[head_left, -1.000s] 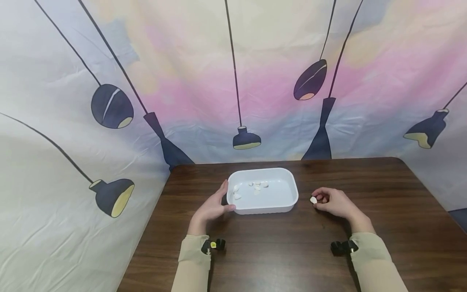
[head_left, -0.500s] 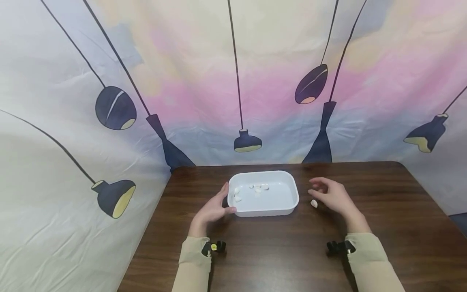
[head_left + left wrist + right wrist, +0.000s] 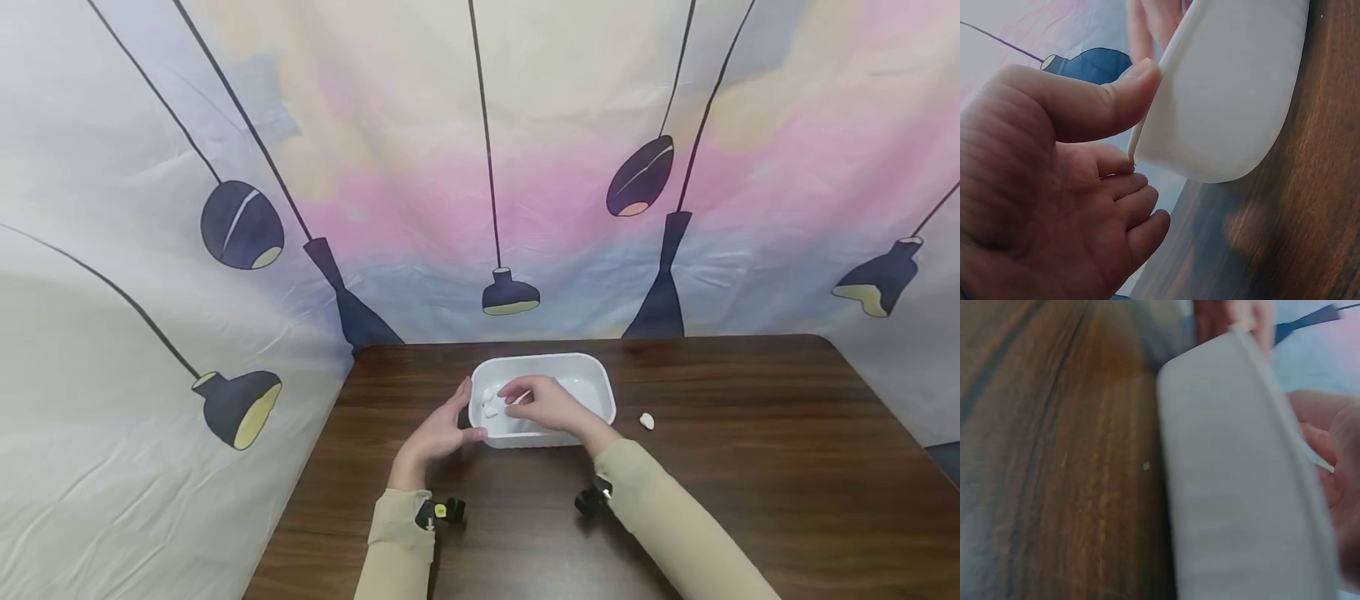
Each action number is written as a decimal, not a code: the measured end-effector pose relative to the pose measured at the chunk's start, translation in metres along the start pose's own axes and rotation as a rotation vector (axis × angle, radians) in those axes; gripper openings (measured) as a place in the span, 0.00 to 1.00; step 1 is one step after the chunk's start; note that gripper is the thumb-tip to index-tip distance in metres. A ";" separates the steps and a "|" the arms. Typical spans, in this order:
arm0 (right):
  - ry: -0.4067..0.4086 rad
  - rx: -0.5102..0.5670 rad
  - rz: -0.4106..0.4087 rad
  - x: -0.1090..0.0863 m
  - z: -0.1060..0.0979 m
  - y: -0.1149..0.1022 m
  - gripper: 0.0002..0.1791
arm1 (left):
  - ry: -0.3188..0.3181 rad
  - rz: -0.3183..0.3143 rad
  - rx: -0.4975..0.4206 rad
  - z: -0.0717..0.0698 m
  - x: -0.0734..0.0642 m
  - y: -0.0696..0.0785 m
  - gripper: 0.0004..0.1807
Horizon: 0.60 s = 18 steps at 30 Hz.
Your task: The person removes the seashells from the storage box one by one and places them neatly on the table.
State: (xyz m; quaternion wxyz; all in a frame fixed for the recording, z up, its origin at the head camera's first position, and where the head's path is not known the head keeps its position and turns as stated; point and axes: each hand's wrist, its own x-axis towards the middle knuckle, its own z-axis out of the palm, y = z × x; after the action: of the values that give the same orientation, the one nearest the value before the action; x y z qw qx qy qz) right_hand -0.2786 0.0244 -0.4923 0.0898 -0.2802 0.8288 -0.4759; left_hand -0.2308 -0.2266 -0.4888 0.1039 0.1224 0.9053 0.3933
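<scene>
A shallow white tray [image 3: 588, 387] stands on the dark wooden table [image 3: 750, 417]. At its left end my left hand [image 3: 437, 431] grips the rim, thumb at the near corner and fingers along the outside; the left wrist view shows the thumb [image 3: 1129, 94] pressed to the tray edge. My right hand [image 3: 553, 406] reaches over the near side into the tray, index finger and thumb parted, nothing visible between them. Just left of its fingertips lie a few small white pieces like garlic cloves [image 3: 491, 411]. Behind that hand, the tray's middle is hidden.
One white clove-like piece [image 3: 647, 422] lies on the table to the right of the tray. Close behind the table's far edge hangs a printed cloth [image 3: 555, 208] with lamp drawings, which also covers the left side.
My right hand pinched a white piece right of the tray, let it go on the table, then moved left into the tray. My left hand has stayed at the tray's left end.
</scene>
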 end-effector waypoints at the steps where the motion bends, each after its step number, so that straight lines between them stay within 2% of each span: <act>1: -0.015 -0.013 0.020 0.006 0.004 0.002 0.15 | 0.000 0.000 0.003 0.000 0.000 0.000 0.56; 5: -0.043 -0.076 0.114 0.023 0.017 0.011 0.14 | 0.000 -0.002 0.005 -0.001 0.000 0.000 0.56; 9: -0.047 -0.119 0.152 0.029 0.025 0.012 0.14 | 0.007 0.003 -0.014 -0.001 -0.001 0.001 0.56; 16: -0.064 -0.300 0.056 0.033 0.031 0.007 0.17 | 0.006 0.005 -0.017 0.000 -0.001 -0.001 0.55; 18: -0.070 -0.322 0.038 0.034 0.032 0.006 0.17 | 0.008 0.008 -0.019 0.000 0.000 -0.002 0.55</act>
State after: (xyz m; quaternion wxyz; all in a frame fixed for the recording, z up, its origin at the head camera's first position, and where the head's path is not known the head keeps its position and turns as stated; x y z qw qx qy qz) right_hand -0.2960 -0.0156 -0.5101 0.0814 -0.2918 0.8958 -0.3252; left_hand -0.2310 -0.2281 -0.4900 0.1001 0.1235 0.9013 0.4029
